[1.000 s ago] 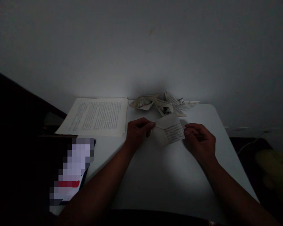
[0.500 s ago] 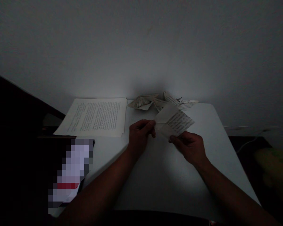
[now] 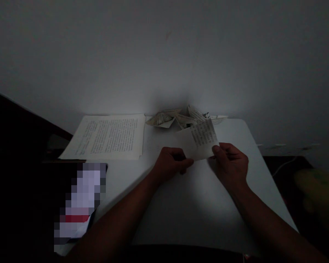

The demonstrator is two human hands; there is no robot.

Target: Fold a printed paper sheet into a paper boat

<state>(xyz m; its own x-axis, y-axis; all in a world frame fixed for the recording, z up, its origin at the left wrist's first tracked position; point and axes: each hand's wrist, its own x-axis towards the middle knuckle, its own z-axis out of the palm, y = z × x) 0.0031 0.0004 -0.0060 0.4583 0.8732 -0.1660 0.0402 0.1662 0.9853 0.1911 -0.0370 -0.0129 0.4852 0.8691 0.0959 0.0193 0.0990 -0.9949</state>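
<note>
Standing up off the white surface [image 3: 197, 204], the small folded sheet of printed paper [image 3: 201, 140] is pinched at its lower edge by both hands: left hand [image 3: 171, 168] in a narrow grip at the near corner, right hand [image 3: 231, 164] closed on the right corner. To crease it cleanly, I'd match the edges first, then press along the fold. Behind lie crumpled folded paper shapes [image 3: 181, 118] and a flat printed page [image 3: 109, 136].

Bare room is left on the white tabletop [image 3: 186, 212] toward its near edge; the far edge is blocked by folded printed-paper shapes [image 3: 181, 118] and a printed sheet stack [image 3: 109, 136].
</note>
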